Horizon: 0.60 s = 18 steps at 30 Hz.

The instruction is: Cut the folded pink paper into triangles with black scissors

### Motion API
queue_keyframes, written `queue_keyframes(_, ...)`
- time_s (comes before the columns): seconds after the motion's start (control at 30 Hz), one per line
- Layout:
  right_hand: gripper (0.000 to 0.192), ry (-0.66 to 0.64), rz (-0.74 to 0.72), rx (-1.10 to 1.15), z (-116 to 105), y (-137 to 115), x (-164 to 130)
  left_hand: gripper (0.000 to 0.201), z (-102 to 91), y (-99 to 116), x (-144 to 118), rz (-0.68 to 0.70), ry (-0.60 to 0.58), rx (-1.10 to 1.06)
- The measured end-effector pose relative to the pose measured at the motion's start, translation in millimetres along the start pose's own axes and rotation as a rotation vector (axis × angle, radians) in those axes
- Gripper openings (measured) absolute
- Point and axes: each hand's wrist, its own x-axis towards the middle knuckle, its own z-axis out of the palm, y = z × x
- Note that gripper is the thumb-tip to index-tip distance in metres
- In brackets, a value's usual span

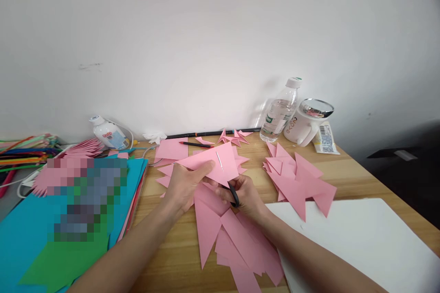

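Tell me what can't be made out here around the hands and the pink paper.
Head view, the only one:
- Scissors: only a black handle loop shows in the right hand; the folded pink sheet hides most of the blades.
- Left hand: fingertips hidden behind that sheet.
- Blue paper stack: a pixelated block covers what lies on it.
- Bottle label: too small to read.

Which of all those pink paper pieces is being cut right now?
The pink sheet lifted off the table, pinched by the left hand while the right hand works scissors into it. The other pink pieces lie flat, untouched.
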Motion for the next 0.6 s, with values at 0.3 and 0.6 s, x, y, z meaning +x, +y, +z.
queue_keyframes(0.3,0.029,0.008,0.016,-0.031,-0.3,-2.7,-0.4,0.026,0.4,2.2,-2.2,0.045,0.026,0.061)
queue_keyframes(0.6,0.046,0.002,-0.005,0.008,3.4,-6.8,-0.6,0.025,1.6,-0.9,-3.9,-0.011,-0.052,0.096)
